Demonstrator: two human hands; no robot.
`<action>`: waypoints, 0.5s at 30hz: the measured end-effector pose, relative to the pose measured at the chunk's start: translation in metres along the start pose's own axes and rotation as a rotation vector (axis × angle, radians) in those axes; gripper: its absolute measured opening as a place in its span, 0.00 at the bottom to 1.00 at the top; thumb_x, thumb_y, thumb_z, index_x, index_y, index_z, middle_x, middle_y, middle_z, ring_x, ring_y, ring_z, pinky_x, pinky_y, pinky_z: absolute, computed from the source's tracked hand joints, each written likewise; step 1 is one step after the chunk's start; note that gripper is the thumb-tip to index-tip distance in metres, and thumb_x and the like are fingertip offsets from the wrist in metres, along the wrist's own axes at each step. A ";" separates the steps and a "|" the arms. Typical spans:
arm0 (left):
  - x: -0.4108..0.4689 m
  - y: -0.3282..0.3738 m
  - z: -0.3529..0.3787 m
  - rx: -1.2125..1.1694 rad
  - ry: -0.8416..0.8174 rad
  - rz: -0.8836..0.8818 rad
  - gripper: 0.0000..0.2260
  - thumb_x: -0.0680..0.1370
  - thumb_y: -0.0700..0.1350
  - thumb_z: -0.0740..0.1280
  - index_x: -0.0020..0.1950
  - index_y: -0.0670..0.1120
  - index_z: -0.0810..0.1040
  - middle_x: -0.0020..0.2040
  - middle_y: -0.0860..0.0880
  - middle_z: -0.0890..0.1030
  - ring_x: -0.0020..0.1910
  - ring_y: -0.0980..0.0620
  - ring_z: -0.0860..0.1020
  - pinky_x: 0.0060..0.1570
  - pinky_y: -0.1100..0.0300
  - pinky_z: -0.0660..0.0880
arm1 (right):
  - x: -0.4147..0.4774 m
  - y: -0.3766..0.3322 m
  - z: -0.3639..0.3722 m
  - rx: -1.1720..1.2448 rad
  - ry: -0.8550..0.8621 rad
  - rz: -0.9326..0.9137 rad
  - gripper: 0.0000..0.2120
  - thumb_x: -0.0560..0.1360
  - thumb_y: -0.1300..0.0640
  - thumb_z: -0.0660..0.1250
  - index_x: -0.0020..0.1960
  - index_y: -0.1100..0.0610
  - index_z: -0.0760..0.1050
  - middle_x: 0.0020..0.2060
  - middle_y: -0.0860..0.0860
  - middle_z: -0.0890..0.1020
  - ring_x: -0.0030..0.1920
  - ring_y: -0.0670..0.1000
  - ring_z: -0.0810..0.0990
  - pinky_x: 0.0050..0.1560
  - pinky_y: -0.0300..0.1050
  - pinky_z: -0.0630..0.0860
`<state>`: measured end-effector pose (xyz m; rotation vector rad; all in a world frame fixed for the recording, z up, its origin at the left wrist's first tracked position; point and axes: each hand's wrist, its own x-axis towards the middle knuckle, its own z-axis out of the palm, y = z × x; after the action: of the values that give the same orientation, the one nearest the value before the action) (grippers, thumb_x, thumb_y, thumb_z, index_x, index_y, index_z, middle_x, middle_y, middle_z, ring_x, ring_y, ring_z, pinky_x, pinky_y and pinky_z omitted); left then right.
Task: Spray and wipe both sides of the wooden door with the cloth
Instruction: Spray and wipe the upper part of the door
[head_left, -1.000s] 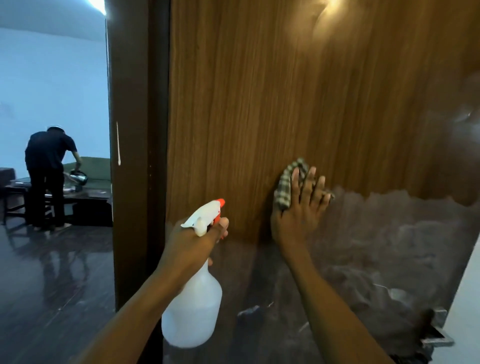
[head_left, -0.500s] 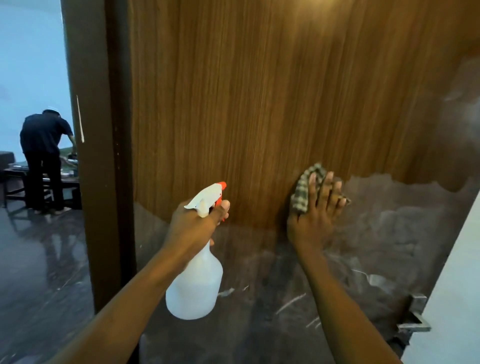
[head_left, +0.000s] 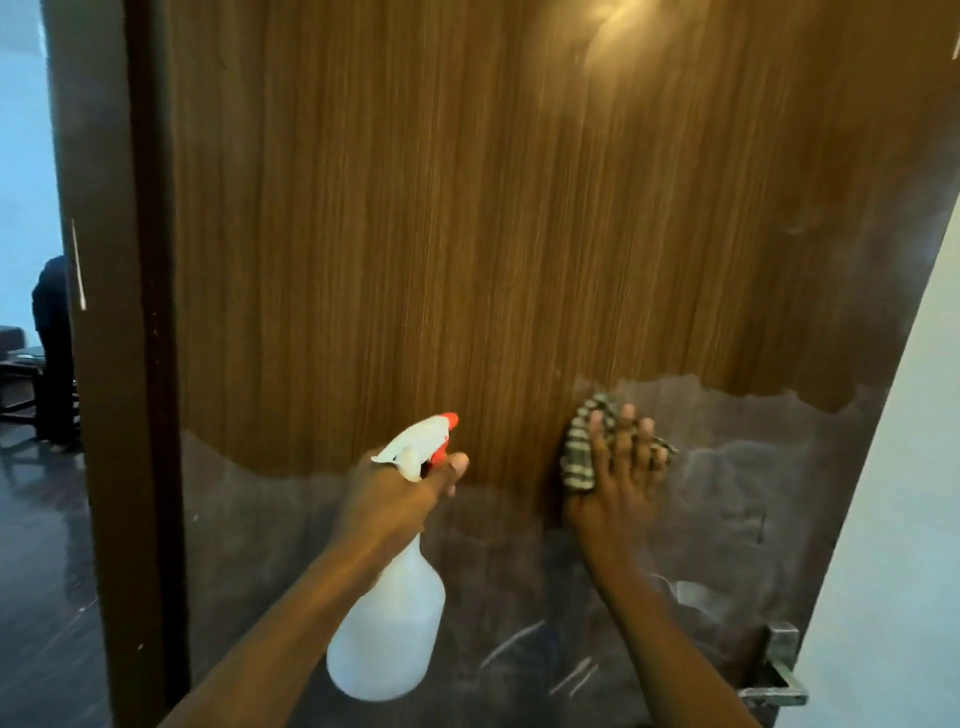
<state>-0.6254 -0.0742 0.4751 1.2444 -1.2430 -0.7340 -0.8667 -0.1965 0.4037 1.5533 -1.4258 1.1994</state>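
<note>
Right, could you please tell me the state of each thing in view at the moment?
Door: upper part clear brown, lower part under a streaky grey film.
Cloth: bunched, pressed against the door.
Bottle: upright, off the door, nozzle toward it.
Left grip: holds the bottle's neck.
Right grip: fingers straight, presses the cloth.
Handle: level, untouched.

Wooden door (head_left: 467, 234): vertical brown grain, bare above, grey hazy film across the lower band. Cloth (head_left: 579, 457): checked, bunched, flat against the door at the film's upper edge, 4 o'clock of centre. Spray bottle (head_left: 389, 634): white, orange nozzle, upright, at the cloth's 8 o'clock.
</note>
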 end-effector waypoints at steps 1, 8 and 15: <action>-0.003 -0.001 0.007 0.044 0.019 -0.009 0.26 0.69 0.57 0.70 0.65 0.50 0.71 0.60 0.49 0.78 0.55 0.51 0.77 0.47 0.61 0.74 | 0.009 0.010 -0.004 0.009 0.002 0.074 0.30 0.78 0.48 0.56 0.79 0.55 0.57 0.78 0.59 0.55 0.78 0.62 0.51 0.74 0.68 0.52; -0.009 -0.002 0.028 0.116 -0.071 -0.017 0.28 0.71 0.55 0.70 0.68 0.52 0.67 0.66 0.49 0.73 0.61 0.48 0.74 0.58 0.56 0.73 | 0.054 0.003 -0.019 0.060 0.037 0.166 0.32 0.79 0.44 0.54 0.80 0.53 0.53 0.79 0.58 0.53 0.79 0.61 0.49 0.74 0.69 0.51; 0.000 0.003 0.038 0.057 -0.095 -0.028 0.29 0.69 0.58 0.70 0.67 0.49 0.70 0.59 0.46 0.79 0.53 0.45 0.79 0.44 0.57 0.79 | 0.027 -0.042 -0.002 0.032 0.002 -0.410 0.30 0.78 0.40 0.62 0.77 0.48 0.61 0.78 0.55 0.59 0.78 0.61 0.55 0.75 0.65 0.53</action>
<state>-0.6619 -0.0841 0.4727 1.2876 -1.3338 -0.7905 -0.8270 -0.1972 0.4331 1.7588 -1.0218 0.9775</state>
